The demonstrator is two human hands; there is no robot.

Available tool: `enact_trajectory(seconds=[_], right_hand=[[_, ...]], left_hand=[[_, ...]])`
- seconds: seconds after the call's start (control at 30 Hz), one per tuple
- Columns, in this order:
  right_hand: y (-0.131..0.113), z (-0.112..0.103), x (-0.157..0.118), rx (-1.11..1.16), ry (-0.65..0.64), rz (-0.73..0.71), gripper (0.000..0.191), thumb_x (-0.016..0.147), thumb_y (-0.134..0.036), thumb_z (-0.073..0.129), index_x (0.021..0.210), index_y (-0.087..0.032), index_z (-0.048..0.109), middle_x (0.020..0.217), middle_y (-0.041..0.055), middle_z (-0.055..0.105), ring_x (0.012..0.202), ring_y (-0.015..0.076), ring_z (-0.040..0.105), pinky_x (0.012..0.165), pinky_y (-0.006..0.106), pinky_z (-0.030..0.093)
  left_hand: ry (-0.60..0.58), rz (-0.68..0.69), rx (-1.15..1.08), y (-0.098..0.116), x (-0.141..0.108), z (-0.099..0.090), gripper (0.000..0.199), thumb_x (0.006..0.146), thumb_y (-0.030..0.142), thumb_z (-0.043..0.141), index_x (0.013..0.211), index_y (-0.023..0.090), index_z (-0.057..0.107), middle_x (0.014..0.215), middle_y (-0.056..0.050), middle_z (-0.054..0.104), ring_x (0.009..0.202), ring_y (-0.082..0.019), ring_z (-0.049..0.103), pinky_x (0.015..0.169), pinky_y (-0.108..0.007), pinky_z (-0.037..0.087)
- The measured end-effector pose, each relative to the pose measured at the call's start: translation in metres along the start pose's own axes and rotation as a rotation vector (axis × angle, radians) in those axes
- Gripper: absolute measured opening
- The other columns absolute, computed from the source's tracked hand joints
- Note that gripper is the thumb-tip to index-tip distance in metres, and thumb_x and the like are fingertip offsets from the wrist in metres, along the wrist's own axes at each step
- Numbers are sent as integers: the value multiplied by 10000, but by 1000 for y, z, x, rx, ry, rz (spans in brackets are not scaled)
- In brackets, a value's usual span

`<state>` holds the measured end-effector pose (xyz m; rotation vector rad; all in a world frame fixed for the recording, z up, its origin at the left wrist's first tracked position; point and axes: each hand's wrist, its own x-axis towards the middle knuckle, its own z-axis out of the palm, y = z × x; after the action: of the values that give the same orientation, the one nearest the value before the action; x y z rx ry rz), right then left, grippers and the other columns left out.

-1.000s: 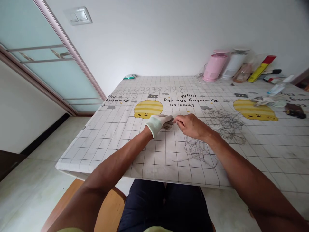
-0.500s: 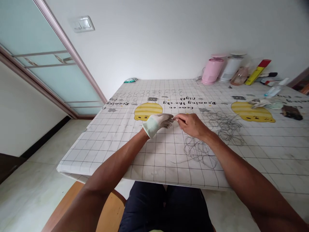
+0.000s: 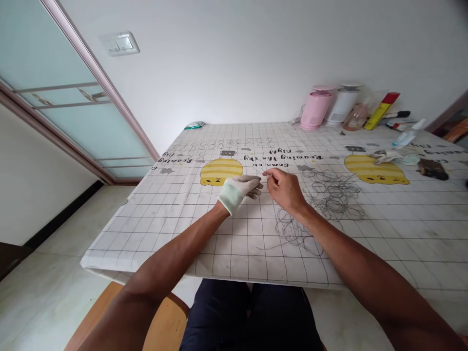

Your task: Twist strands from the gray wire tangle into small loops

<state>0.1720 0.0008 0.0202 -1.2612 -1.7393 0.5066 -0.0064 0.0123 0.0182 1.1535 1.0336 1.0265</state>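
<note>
My left hand [image 3: 243,189], in a white and pale green glove, is closed in a pinch above the table. Just right of it, my bare right hand [image 3: 283,189] pinches with thumb and forefinger, fingertips a small gap from the glove. A thin grey wire shows faintly at the fingertips; its exact shape is too fine to make out. Beside and below my right hand lies a loose tangle of grey wire [image 3: 331,195], spreading toward the table's front. Along the back left runs a row of figure-eight wire loops [image 3: 219,144].
A gridded cloth [image 3: 175,219] with yellow prints covers the table. Against the wall stand a pink cylinder [image 3: 316,109], a white one [image 3: 341,106] and a yellow-red box [image 3: 382,111]. At right lie a crumpled glove [image 3: 393,156], a dark block [image 3: 432,169] and a clear bottle [image 3: 409,134].
My hands have drawn slightly apart; their fingertips were almost touching before. My right hand has turned a little more upright. The whole view has shifted slightly.
</note>
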Motion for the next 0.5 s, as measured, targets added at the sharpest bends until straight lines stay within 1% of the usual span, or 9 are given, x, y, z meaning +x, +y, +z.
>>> enact_trajectory(seconds=[0.07, 0.13, 0.23, 0.33, 0.43, 0.5], right_hand=[[0, 4, -1, 17, -16, 15, 295, 1020, -337, 523, 1050, -190, 776, 653, 29, 664, 524, 166, 561, 537, 293, 440], [1, 7, -2, 25, -46, 9, 310, 1027, -344, 515, 1042, -188, 782, 641, 22, 658, 523, 163, 567, 531, 285, 436], [2, 7, -2, 25, -96, -14, 311, 1027, -336, 511, 1014, -187, 785, 625, 14, 649, 520, 155, 567, 522, 275, 424], [1, 3, -2, 6, -165, -26, 305, 1017, -318, 511, 888, -190, 756, 612, 14, 639, 506, 147, 546, 498, 274, 401], [-1, -1, 0, 12, -228, 29, 295, 992, -294, 528, 795, -187, 719, 599, 15, 638, 469, 138, 531, 462, 271, 386], [-2, -2, 1, 63, -254, 94, 264, 981, -293, 545, 840, -184, 740, 600, 13, 649, 437, 135, 528, 432, 266, 384]], left_hand=[[55, -18, -11, 1, 0, 4, 165, 908, 213, 748, 1036, 115, 784, 916, -113, 793, 719, -166, 726, 704, -325, 597], [86, -56, -14, 2, 0, 6, 114, 913, 176, 725, 990, 114, 781, 852, -99, 778, 685, -162, 715, 688, -326, 596], [77, -94, -1, 2, 1, 6, 67, 912, 149, 717, 908, 111, 773, 798, -94, 755, 671, -160, 706, 657, -314, 581], [52, -117, 30, 2, 1, 6, 85, 916, 159, 721, 867, 104, 764, 791, -104, 753, 665, -166, 706, 648, -318, 583], [45, -140, 65, 1, 1, 7, 98, 915, 173, 726, 856, 103, 761, 783, -109, 755, 639, -169, 697, 632, -325, 582], [53, -131, 62, 2, 0, 8, 101, 914, 181, 729, 859, 103, 763, 796, -115, 762, 655, -176, 707, 644, -329, 588]])
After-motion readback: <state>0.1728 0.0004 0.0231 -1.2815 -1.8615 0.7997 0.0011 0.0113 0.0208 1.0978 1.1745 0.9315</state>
